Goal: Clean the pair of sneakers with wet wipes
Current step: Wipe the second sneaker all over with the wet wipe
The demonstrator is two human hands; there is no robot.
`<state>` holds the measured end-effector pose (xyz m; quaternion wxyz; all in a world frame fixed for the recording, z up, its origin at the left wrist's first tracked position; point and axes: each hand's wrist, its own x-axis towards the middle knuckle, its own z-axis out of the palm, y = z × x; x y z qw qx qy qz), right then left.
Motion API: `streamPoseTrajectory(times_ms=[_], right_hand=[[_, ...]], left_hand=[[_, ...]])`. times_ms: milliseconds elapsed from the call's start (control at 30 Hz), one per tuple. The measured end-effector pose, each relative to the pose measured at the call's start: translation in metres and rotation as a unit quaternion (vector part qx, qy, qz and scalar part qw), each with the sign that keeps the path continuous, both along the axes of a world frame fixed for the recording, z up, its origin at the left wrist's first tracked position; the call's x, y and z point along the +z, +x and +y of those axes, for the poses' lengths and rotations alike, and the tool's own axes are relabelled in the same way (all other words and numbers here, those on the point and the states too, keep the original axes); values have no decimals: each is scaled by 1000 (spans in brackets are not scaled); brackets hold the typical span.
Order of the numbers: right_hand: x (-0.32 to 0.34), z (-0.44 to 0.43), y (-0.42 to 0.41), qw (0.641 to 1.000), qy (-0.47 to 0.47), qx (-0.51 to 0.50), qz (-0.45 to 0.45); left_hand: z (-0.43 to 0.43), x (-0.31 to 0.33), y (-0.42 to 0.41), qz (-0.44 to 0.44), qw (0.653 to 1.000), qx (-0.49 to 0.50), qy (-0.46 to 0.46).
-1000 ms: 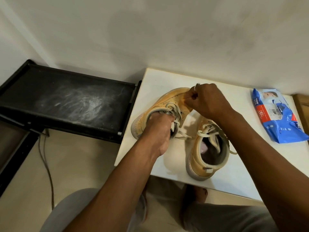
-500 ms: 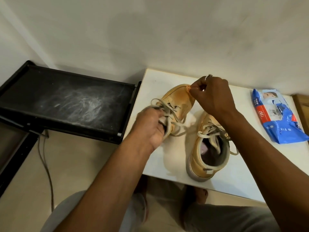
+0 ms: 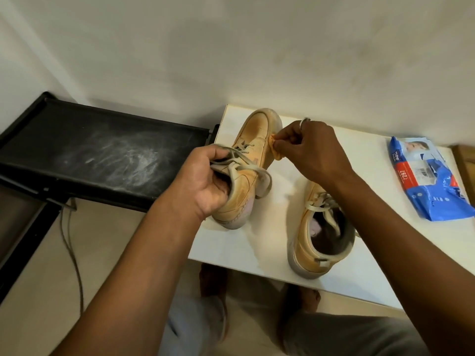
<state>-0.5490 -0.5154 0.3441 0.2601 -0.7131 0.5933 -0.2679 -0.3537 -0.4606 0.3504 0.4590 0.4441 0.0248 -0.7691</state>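
left hand (image 3: 205,183) fingers curl round the collar of the raised sneaker (image 3: 254,140), tilting it over the table (image 3: 244,247) so the right hand (image 3: 313,150), fingertips pinching a stained wipe (image 3: 276,152), can reach its side, other sneaker (image 3: 311,242) just parked beside it.

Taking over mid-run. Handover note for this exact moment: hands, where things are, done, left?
Left hand: grips the held sneaker at its opening, tilted on its side over the table's left edge.
Right hand: pinches a tan-stained wipe against that sneaker's side near the toe.
Second sneaker: upright on the table, under the right forearm.
Pack: flat at the table's right end, apart from both sneakers.
Done: a wipe is out and on the held sneaker.
Left: both soles look grimy. Finish this one, then probably take a fresh wipe for the second.
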Motion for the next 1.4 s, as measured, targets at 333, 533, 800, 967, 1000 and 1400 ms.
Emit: streamPoseTrajectory(times_ms=[333, 533, 800, 967, 1000, 1400], right_hand=[[-16, 4, 3, 999, 10, -14, 32], [-10, 6, 7, 1000, 7, 4, 26], [1, -4, 2, 997, -49, -49, -38], [-6, -5, 2, 998, -25, -24, 53], [-5, -5, 1, 998, -9, -7, 69], [-11, -24, -12, 996, -32, 16, 86]], left_hand=[[2, -6, -6, -229, 960, -143, -73], [3, -11, -7, -393, 901, -174, -59], [4, 0, -4, -227, 964, -129, -49], [6, 5, -9, -253, 956, -145, -18], [6, 5, -9, -259, 955, -142, -15], [3, 4, -22, -340, 925, -171, 8]])
